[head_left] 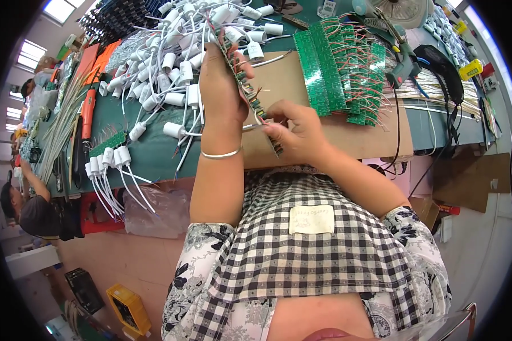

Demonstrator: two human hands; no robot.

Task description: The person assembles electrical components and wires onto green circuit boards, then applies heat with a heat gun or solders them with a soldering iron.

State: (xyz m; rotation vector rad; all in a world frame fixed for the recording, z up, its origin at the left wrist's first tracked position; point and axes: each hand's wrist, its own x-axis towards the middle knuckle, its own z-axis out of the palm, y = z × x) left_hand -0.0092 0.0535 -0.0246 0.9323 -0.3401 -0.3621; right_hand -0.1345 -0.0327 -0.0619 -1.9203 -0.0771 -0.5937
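Observation:
My left hand (222,82) is wrapped round a long, narrow strip of green circuit boards (247,86), tilted and studded with small parts. Close to the strip's lower end, my right hand (297,129) is closed, thumb and forefinger pinched at thin wire ends and the board edge. A white cable (250,127) runs in to that spot; its exact join is hidden by the fingers. Left of my left wrist lies a white cylindrical lamp holder (174,130) on its cable. Beneath both hands is a brown cardboard sheet (347,145).
White lamp holders with cables (168,63) are heaped at far left. Green circuit board panels (318,71) with red wires lie at right, near a fan (401,11). An orange-handled tool (87,113) and a wired board strip (109,143) lie left. Another person (37,213) sits at far left.

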